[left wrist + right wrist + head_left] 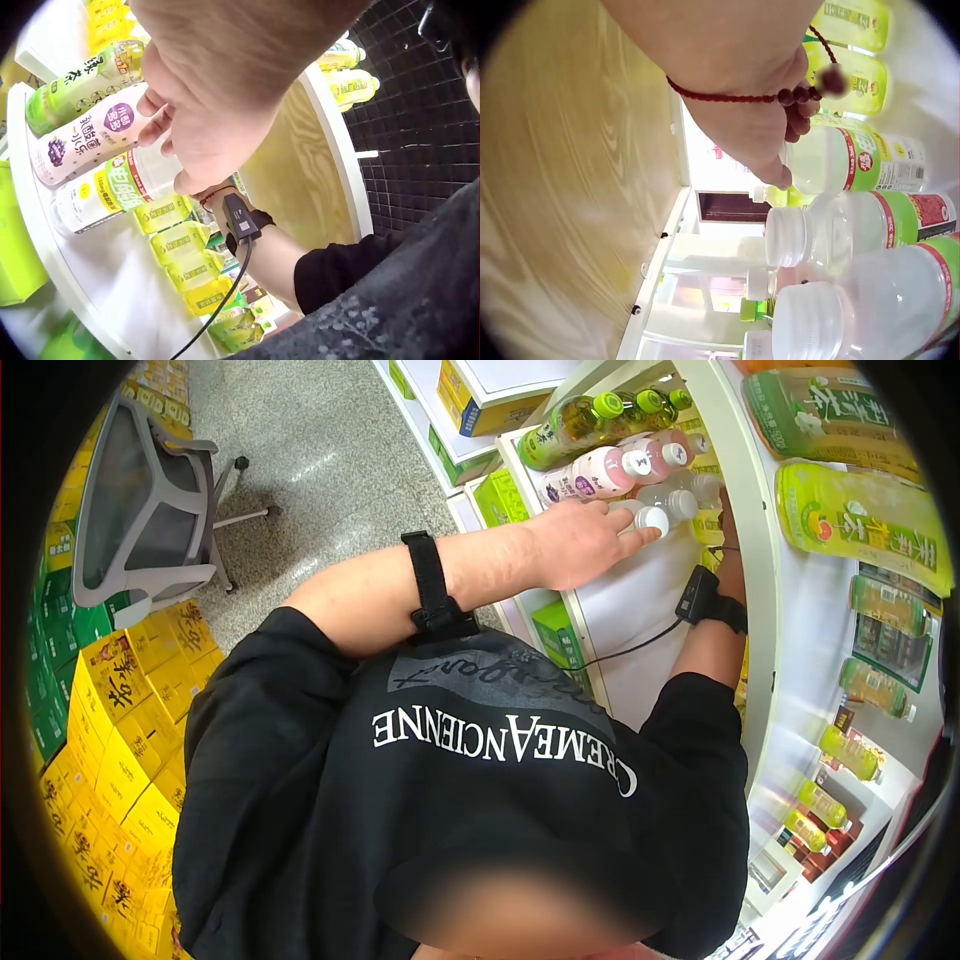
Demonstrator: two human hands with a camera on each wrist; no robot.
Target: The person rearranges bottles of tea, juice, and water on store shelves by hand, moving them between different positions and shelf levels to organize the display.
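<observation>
My left hand (578, 548) reaches over the shelf and grips a clear drink bottle with a white cap (653, 521) near its top. The left wrist view shows this bottle's white, green and red label (112, 191), with thumb and fingers on either side of its upper end. A pink-labelled bottle (94, 135) stands beside it. In the right wrist view my right hand (742, 135), with a red bracelet on its wrist, holds the neck of another clear bottle (821, 157); its cap is hidden by the hand. Two more clear bottles (847, 225) stand beside that one.
Green tea bottles (565, 435) stand left of the pink ones. Yellow-green bottles (180, 244) line the other side. A white shelf upright (765, 560) rises close to my right arm. The wrist camera's cable (625, 653) crosses the shelf. A grey chair (140, 500) stands behind on the left.
</observation>
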